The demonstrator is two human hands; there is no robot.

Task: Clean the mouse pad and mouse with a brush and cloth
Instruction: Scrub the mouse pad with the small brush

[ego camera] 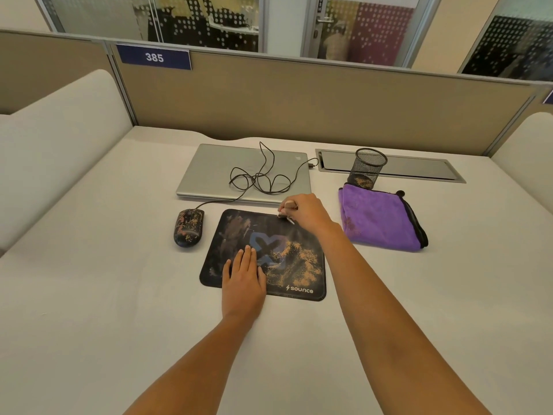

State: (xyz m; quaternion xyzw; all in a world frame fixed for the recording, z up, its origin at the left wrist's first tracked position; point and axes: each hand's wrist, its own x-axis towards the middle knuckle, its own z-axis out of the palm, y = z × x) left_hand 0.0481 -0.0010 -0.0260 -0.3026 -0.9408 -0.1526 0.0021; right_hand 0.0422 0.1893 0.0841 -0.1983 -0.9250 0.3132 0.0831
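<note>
Mouse pad (287,265): dusty, mid-bench (89,295). Left hand (244,280) lies flat on it, fingers straight. Right hand (305,212) grips the brush (285,216) at the pad's far edge, brush mostly hidden. Soiled mouse (188,227) just left. Folded cloth (380,220) right, mesh cup (366,167) behind. Closed laptop (215,172), cable (263,178) on lid.

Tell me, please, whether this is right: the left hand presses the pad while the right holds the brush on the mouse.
Nearly: the head view shows the right hand holding the brush on the pad, not the mouse.
</note>
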